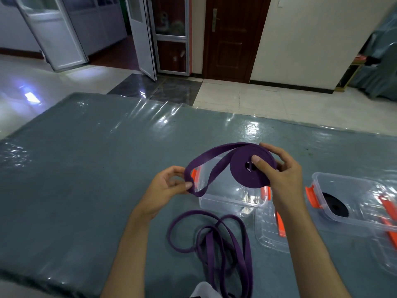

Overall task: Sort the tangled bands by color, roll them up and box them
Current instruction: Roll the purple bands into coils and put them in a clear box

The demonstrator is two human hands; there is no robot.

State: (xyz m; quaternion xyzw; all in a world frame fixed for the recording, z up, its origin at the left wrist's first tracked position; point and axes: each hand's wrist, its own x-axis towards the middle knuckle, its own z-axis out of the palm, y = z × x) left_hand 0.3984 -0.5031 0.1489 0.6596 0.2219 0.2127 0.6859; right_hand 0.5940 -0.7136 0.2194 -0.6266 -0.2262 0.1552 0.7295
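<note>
I see both forearms reaching forward over the table, hands raised above an open clear box; my right hand grips a flat purple roll, thumb pressed near its centre hole, fingers curled round the far edge; my left hand pinches the loose loop of the same band between thumb and fingers, the loop running up to the roll; below the hands, the rest of the purple bands lie tangled on the table, trailing toward the near edge; a clear lid with an orange clip rests just beside the box; to the right, well apart, a second box holds a black roll.
</note>
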